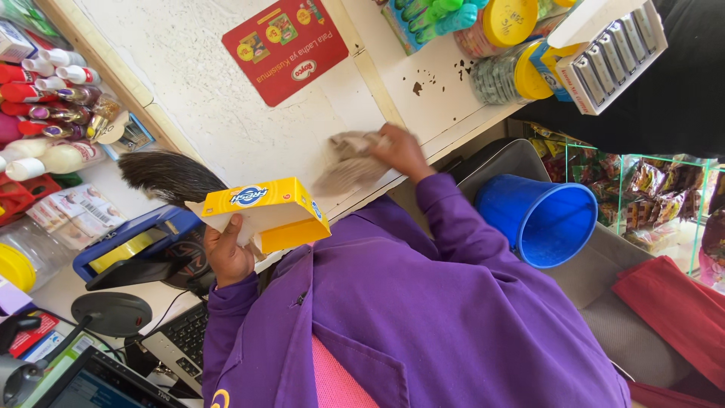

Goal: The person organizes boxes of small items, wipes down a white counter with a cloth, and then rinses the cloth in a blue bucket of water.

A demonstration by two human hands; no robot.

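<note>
The white counter lay before me, a blue bucket at its edge. My left hand was closed around a yellow box, lifted above the counter. My right hand pressed a crumpled grey cloth against the countertop, fingers clutching it.

Yellow carton tilted, held up off the counter; crumpled grey-beige cloth pressed flat on the white countertop

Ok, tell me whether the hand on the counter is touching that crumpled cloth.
Touching. The head view shows the right hand with its fingers pressed onto the crumpled grey cloth on the white counter, no gap between them.
</note>
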